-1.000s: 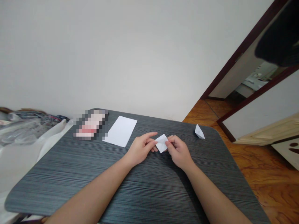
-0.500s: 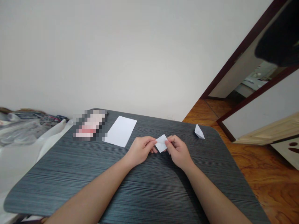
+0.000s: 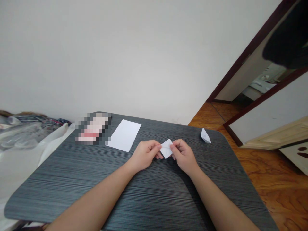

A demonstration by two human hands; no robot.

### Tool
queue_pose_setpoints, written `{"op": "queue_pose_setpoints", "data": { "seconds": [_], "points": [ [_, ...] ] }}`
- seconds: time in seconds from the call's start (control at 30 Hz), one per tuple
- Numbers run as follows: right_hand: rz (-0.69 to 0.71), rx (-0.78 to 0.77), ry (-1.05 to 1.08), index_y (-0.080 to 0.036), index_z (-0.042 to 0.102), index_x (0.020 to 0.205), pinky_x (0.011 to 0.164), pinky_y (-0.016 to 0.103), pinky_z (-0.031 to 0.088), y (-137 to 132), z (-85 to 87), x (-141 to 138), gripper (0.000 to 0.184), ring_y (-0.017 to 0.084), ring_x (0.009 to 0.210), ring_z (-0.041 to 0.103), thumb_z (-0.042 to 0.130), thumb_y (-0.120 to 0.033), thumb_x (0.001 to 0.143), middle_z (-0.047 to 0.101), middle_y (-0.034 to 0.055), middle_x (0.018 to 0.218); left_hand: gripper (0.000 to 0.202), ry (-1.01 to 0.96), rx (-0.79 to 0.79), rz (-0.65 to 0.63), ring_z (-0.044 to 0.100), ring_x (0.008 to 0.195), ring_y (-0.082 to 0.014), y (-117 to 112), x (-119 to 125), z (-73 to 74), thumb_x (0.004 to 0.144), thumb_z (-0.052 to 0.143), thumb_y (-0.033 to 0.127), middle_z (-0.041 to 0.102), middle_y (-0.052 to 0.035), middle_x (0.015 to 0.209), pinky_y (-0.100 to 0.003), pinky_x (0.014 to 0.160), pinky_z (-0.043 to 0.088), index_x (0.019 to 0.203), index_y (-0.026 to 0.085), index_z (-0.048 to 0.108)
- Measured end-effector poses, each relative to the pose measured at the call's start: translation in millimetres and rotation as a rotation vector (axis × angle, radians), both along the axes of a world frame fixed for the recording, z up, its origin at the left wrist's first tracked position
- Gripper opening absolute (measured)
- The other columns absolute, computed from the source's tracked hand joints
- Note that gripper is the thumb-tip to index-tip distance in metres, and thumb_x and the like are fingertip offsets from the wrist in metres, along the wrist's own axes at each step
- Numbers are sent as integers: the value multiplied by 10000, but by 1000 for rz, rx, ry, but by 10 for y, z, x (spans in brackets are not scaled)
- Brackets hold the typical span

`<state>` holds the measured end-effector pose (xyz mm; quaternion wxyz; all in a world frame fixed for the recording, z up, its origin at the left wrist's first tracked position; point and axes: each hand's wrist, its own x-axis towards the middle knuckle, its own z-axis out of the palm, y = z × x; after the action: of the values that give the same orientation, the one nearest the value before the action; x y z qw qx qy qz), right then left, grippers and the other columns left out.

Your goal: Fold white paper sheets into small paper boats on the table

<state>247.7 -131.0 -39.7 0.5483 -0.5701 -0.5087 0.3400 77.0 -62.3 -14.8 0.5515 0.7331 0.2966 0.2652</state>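
A small folded white paper, diamond-shaped with a crease across its middle, is held over the table between both hands. My left hand pinches its left corner between thumb and fingers. At the right corner, the thumb of my right hand presses on the front while the fingers curl behind. The back of the folded paper is hidden from me. To the right of my hands, a folded paper boat rests on the table.
White paper sheets lie on the dark wood-grain table, left of my hands. A blurred-out flat object is at the back left corner. Plastic-covered things sit beyond the left edge. A wall stands behind; wooden floor shows at the right.
The folded paper has tilted slightly, and its middle crease shows more clearly. Both hands keep their grip in nearly the same place.
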Motion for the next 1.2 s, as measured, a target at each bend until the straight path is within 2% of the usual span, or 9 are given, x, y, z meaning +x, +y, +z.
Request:
{"op": "queue_pose_setpoints", "data": {
  "seconds": [0.33, 0.57, 0.7, 0.83, 0.93, 1.07, 1.2],
  "points": [
    [8, -16, 87, -194, 480, 807, 416, 200, 338, 7, -16, -12, 166, 86, 435, 442, 558, -336, 839, 494, -55, 544, 302, -36, -19, -47, 612, 600, -126, 14, -9, 12, 890, 423, 330, 672, -47, 672, -251, 618, 495, 780, 128, 619],
    [-16, -7, 57, -196, 476, 799, 413, 208, 348, 12, -30, 15, 194, 90, 431, 437, 558, -369, 832, 477, -55, 541, 376, -142, -172, -91, 625, 618, -146, 37, 4, -40, 914, 356, 368, 673, -79, 695, -273, 612, 498, 925, 91, 609],
    [-11, 5, 2, -197, 488, 797, 432, 215, 368, -2, -30, 14, 181, 96, 467, 461, 566, -357, 827, 501, -38, 582, 291, -76, -155, -87, 617, 615, -137, 21, 6, -37, 870, 458, 357, 668, -56, 676, -255, 610, 491, 887, 115, 620],
    [15, 7, 9, -195, 488, 807, 435, 211, 369, -4, -14, -8, 167, 97, 492, 474, 563, -343, 829, 511, -28, 618, 287, -36, -122, -53, 609, 600, -126, 7, 10, -33, 869, 452, 357, 662, -43, 659, -244, 604, 487, 804, 130, 615],
    [46, 22, 70, -202, 485, 898, 437, 208, 373, 4, 5, -27, 164, 94, 498, 481, 561, -330, 831, 519, -30, 651, 284, -35, -109, -47, 606, 596, -126, 8, 10, -38, 869, 452, 356, 661, -43, 661, -243, 597, 485, 791, 131, 606],
    [67, 20, 90, -205, 494, 1065, 438, 209, 374, 10, 20, -27, 255, 90, 490, 475, 553, -305, 838, 495, -37, 654, 276, -47, -112, -49, 604, 595, -126, 13, 11, -43, 868, 454, 351, 656, -44, 659, -246, 597, 486, 783, 130, 596],
    [70, -8, 22, -183, 579, 993, 445, 219, 384, 6, 11, -12, 204, 100, 506, 494, 535, -317, 845, 563, 1, 689, 253, -59, -122, -41, 605, 606, -126, 14, 16, -43, 861, 464, 337, 650, -40, 664, -245, 603, 482, 802, 131, 598]
  ]
}}
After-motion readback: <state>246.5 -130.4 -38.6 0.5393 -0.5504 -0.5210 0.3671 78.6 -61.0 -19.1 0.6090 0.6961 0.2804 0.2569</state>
